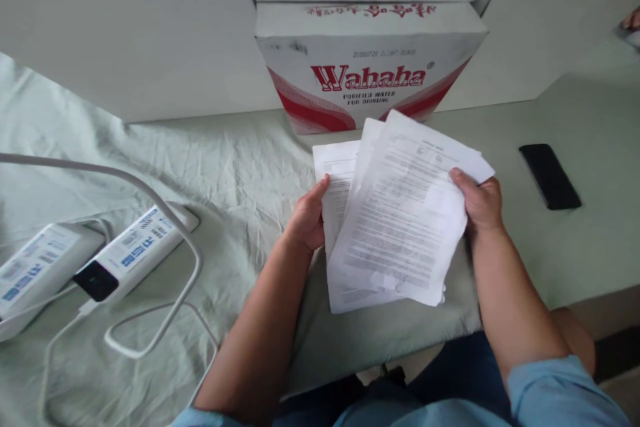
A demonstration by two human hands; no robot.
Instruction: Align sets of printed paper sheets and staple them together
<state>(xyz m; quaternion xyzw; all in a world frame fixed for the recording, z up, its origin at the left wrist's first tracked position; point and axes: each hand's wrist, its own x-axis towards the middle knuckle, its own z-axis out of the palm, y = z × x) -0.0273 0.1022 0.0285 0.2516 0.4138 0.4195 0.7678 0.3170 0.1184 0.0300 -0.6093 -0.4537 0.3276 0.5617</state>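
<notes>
Several printed sheets of paper [400, 213] fan out between my two hands, above the front of the cloth-covered table. My left hand [310, 213] pinches the left edge of the sheets, its thumb on top near a sheet partly covered by the others. On the right edge, my right hand [477, 199] is closed round the upper sheets, thumb on the printed face and fingers behind. The sheets overlap unevenly and some edges look creased. The print is too small to read.
Behind the papers stands a Wahaba-style water carton [370, 73] against plain white boxes [125, 33]. A black phone [550, 176] lies at right. White power banks [135, 250] with cables [195, 260] lie on the green cloth [240, 180] at left. Another person's hand [633, 19] shows at far right.
</notes>
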